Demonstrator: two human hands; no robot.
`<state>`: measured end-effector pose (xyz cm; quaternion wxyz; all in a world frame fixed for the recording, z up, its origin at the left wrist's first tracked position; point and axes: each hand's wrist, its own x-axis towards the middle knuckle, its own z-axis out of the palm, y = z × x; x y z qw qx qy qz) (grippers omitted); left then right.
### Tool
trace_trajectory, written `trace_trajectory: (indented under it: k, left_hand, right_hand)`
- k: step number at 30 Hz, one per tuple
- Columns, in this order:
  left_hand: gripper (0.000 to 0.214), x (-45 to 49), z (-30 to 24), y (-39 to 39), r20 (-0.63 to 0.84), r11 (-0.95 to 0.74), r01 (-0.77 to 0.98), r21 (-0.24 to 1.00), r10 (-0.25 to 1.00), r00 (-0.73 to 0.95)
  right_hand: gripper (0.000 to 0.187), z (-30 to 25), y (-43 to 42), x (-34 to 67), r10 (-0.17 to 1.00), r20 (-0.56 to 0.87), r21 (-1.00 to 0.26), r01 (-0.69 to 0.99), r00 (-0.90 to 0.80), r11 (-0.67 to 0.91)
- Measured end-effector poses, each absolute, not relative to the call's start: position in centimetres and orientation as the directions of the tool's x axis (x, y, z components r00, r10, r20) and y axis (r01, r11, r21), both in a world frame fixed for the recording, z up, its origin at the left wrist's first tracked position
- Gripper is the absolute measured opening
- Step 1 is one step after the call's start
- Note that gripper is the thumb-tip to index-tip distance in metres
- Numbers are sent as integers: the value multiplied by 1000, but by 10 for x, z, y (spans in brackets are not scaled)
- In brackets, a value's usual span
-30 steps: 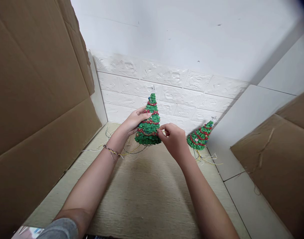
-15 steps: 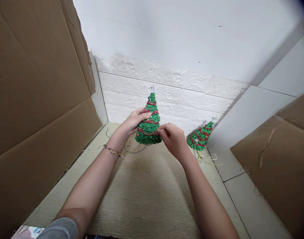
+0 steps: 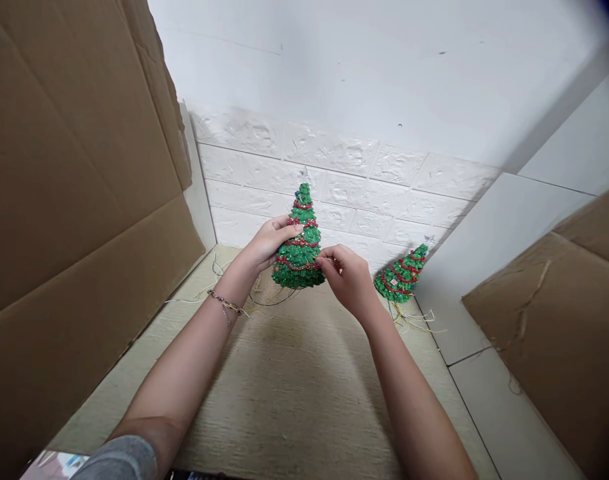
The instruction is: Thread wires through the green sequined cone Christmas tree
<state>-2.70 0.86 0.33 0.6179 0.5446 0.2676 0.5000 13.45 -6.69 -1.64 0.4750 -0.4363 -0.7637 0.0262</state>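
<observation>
A small green Christmas tree (image 3: 299,250) with red bead garlands is held upright above a pale wood-grain table (image 3: 284,393). My left hand (image 3: 267,243) grips its left side, fingers wrapped round the middle. My right hand (image 3: 347,277) is closed in a pinch at the tree's lower right edge, on the garland or a thin wire I cannot make out. Thin wires trail from under the tree. A second, smaller decorated tree (image 3: 402,273) leans against the white wall at the right, apart from both hands.
A large brown cardboard sheet (image 3: 74,200) stands along the left side. Another cardboard piece (image 3: 559,313) lies at the right. A white brick-pattern wall (image 3: 344,173) closes the back. Loose yellowish wires (image 3: 414,320) lie beside the smaller tree.
The held tree has risen slightly and my right hand has shifted a little up with it. Nothing else has moved.
</observation>
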Motion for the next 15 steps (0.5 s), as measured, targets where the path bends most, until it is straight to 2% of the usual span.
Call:
trace_trajectory:
  k: [6, 15]
  left_hand:
    - [31, -29, 1, 10, 255, -128, -318, 939, 882, 397]
    - [32, -26, 1, 9, 275, -155, -306, 939, 873, 403]
  right_hand:
    - [12, -17, -65, 136, 724, 684, -505, 653, -96, 564]
    - [14, -18, -67, 132, 752, 654, -466, 740, -82, 486]
